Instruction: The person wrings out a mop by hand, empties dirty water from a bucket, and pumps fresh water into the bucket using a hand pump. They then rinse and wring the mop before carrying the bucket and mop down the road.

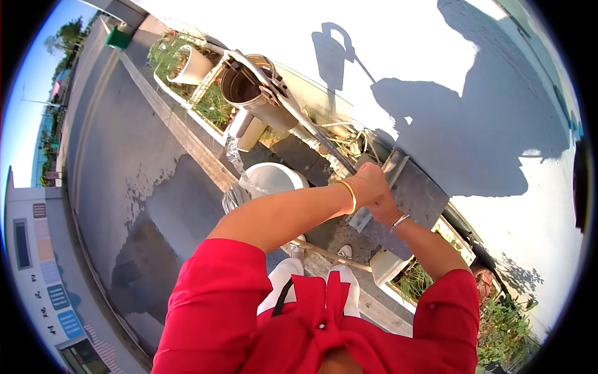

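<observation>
Sunlit wall (280, 22), pump handle (334, 150) inside fingers (371, 179)

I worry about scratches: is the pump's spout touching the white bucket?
Apart: the head view shows a visible gap between spout and bucket, which falling water crosses.

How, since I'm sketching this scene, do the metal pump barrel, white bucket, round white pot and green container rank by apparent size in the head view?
1. Metal pump barrel
2. White bucket, partly behind an arm
3. Round white pot
4. Green container, probably shrunk by distance
</observation>
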A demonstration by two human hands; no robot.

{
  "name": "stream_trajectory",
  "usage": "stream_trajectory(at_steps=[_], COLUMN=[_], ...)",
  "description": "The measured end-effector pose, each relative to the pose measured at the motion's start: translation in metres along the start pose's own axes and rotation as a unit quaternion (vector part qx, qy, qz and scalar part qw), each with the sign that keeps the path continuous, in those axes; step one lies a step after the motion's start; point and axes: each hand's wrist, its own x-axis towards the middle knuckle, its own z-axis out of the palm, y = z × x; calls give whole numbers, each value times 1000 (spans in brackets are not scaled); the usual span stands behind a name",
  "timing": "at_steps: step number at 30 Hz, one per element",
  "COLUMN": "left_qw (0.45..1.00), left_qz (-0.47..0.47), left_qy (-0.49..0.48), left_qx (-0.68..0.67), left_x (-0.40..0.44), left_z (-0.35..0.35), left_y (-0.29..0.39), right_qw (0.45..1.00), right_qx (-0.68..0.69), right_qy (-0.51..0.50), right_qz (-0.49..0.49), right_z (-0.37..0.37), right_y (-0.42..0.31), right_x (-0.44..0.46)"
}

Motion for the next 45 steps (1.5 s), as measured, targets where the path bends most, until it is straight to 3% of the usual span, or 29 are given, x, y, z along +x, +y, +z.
stream_trajectory(at_steps=[1, 3, 5, 7, 11, 13, 15, 17, 19, 21, 23, 24, 26, 29, 31, 37, 41, 42, 43, 45], left_qw=[1000, 994, 991, 975, 961, 932, 937, 942, 963, 966, 961, 961, 957, 969, 976, 997, 997, 994, 992, 992], left_qz=[3, 84, 63, 124, 193, 227, 215, 195, 170, 167, 173, 171, 162, 117, 103, 54, 50, 58, 61, 70], left_qy=[2, 67, 112, 183, 173, 230, 194, 150, 132, 126, 152, 144, 182, 162, 140, 39, -21, 64, 76, 98], left_qx=[-2, -16, -34, 4, -99, -164, -194, -229, -161, -154, -156, -159, -156, -145, -130, -35, 48, 70, 74, -22], left_x=[-6, -12, -30, -49, -89, -106, -117, -110, -93, -77, -64, -57, -43, -20, -8, 3, -3, -12, -18, -22], left_z=[-5, -28, -45, -59, -146, -185, -210, -209, -190, -172, -159, -151, -132, -107, -87, -23, -11, -21, -27, -36], left_y=[3, 9, 24, 29, 37, 29, 23, 22, 31, 33, 31, 31, 29, 25, 20, 0, 3, 9, 12, 15], right_qw=[1000, 982, 978, 977, 882, 853, 858, 860, 894, 863, 915, 919, 924, 926, 961, 987, 994, 980, 958, 962], right_qx=[-3, -53, -78, -93, -197, -172, -174, -236, -159, -182, -91, -115, -91, -65, -102, -49, -36, -53, -74, -104], right_qy=[0, -122, -106, -82, -258, -273, -284, -290, -235, -280, -258, -266, -268, -269, -240, -155, -100, -151, -198, -147], right_qz=[3, 132, 162, 173, 341, 410, 391, 347, 346, 378, 295, 266, 259, 255, 92, -8, 38, 118, 195, 205], right_z=[-7, -39, -45, -54, -122, -136, -146, -143, -138, -147, -147, -146, -143, -136, -119, -44, -25, -41, -53, -49], right_y=[-10, -38, -63, -101, -248, -319, -335, -311, -291, -272, -242, -222, -184, -137, -84, -4, -17, -34, -52, -78], right_x=[-4, -8, -32, -26, 11, 45, 64, 55, 43, 39, 30, 24, 18, 18, 8, 5, -5, -3, -2, -19])
